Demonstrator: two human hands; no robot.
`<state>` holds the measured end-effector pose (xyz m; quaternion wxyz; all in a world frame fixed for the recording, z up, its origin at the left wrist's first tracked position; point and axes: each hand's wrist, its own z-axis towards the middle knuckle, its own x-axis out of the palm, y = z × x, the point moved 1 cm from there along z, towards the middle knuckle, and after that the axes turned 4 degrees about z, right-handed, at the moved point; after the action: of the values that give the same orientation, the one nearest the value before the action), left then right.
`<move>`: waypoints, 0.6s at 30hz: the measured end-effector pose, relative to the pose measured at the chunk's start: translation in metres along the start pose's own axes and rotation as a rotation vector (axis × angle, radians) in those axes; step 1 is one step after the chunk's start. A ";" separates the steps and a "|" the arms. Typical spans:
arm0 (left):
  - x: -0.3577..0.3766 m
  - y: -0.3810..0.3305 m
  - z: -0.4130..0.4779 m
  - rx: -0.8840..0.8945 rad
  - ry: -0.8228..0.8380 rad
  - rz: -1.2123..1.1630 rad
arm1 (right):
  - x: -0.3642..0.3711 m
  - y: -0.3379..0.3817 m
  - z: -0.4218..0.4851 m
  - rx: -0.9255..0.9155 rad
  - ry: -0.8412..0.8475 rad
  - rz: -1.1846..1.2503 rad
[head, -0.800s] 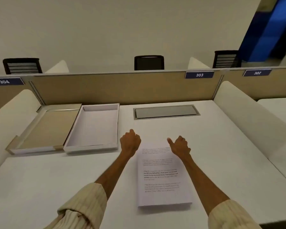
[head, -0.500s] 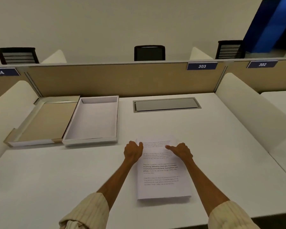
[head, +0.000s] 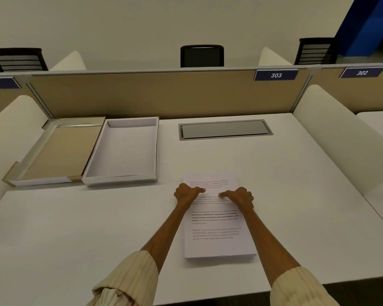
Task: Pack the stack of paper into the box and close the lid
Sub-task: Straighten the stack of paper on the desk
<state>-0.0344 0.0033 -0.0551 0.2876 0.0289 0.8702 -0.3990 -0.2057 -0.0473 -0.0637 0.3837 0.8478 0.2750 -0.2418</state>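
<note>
Paper stack (head: pixel 217 230) is gripped at both side edges near its far end by left hand (head: pixel 186 194) and right hand (head: pixel 240 196), thumbs pressed on top.

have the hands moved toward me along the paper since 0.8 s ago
Yes. Both the left hand and right hand slid from the paper's far edge toward the person, thumbs now on its upper text.

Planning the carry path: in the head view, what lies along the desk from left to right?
Lid → open box → left hand → right hand, both hands gripping the paper stack; the grey desk hatch lies farther back.
</note>
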 end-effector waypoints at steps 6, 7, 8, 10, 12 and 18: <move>-0.008 0.003 0.010 -0.106 -0.009 -0.161 | 0.001 -0.002 0.007 0.025 -0.019 0.048; -0.010 0.004 0.012 -0.117 0.005 -0.196 | 0.002 -0.003 0.008 0.026 -0.020 0.057; -0.011 0.005 0.013 -0.128 0.023 -0.233 | 0.002 -0.003 0.009 0.026 -0.021 0.066; -0.011 0.007 0.016 -0.138 0.058 -0.283 | 0.002 -0.004 0.010 0.033 -0.024 0.071; -0.010 0.007 0.021 -0.149 0.089 -0.321 | 0.003 -0.004 0.012 0.039 -0.028 0.069; 0.003 0.003 0.026 -0.221 0.051 -0.135 | 0.004 -0.007 0.018 0.043 -0.032 0.086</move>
<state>-0.0242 -0.0139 -0.0720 0.2392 -0.0514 0.9159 -0.3182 -0.2106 -0.0562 -0.0806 0.3795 0.8629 0.2269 -0.2446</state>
